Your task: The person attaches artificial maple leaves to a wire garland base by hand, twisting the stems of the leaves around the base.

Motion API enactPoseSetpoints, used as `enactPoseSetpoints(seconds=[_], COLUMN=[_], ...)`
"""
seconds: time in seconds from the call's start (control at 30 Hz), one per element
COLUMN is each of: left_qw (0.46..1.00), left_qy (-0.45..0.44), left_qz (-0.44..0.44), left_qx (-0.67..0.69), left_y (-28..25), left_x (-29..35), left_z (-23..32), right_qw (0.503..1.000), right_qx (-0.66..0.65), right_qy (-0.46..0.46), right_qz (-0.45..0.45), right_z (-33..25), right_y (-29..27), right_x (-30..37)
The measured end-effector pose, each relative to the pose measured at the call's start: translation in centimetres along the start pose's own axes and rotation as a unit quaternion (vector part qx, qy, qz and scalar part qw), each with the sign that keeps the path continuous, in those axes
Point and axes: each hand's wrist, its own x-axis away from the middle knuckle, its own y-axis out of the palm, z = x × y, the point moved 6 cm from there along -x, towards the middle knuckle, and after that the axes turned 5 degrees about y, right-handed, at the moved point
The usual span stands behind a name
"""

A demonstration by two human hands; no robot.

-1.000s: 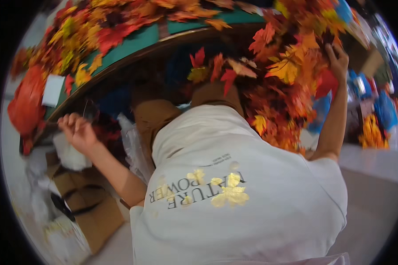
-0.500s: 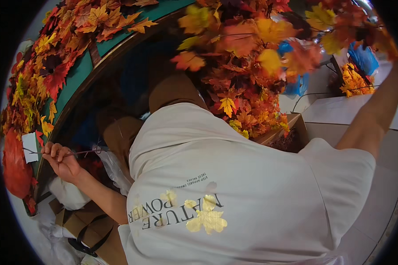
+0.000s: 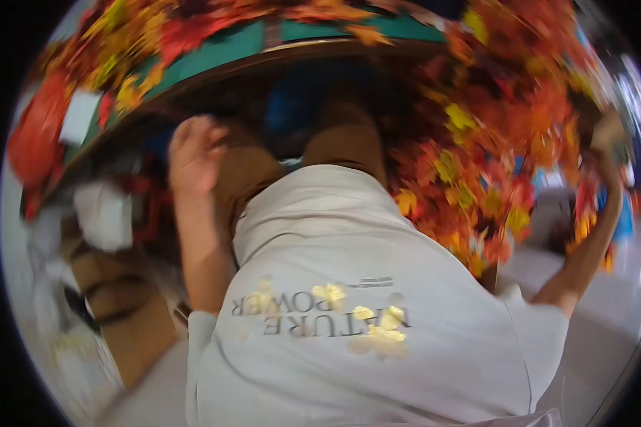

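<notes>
My left hand hangs over my lap, just inside the table edge. Its fingers are curled; motion blur hides whatever they may hold. At the far right my right hand is raised beside a big mass of artificial autumn leaves, red, orange and yellow. That hand is badly smeared, so its fingers cannot be read. The leaf mass spreads from the table's right side down past my right hip. More maple-shaped leaves lie along the table top.
The table has a green top and a curved-looking brown edge before me. A red plastic bag and a white card are at its left end. Below are a white bag and a brown cardboard box.
My left hand has come from the table's left edge to above my lap; the thin stem it held no longer shows. My right hand has dropped slightly, and the view has turned.
</notes>
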Motion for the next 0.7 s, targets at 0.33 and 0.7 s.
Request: enactPoseSetpoints(seconds=[0.33, 0.7], left_qw=[0.995, 0.974], left_qy=[-0.025, 0.029], left_qz=[0.068, 0.072], left_qx=[-0.065, -0.214], left_y=[2.7, 4.0], left_x=[-1.7, -6.6], left_z=[-5.5, -4.7], right_qw=[0.913, 0.765], right_qx=[-0.155, -0.501], right_qy=[-0.370, -0.313], right_qz=[-0.071, -0.258], right_z=[-53.4, -66.6], right_y=[11.8, 27.7], right_x=[9.8, 3.8])
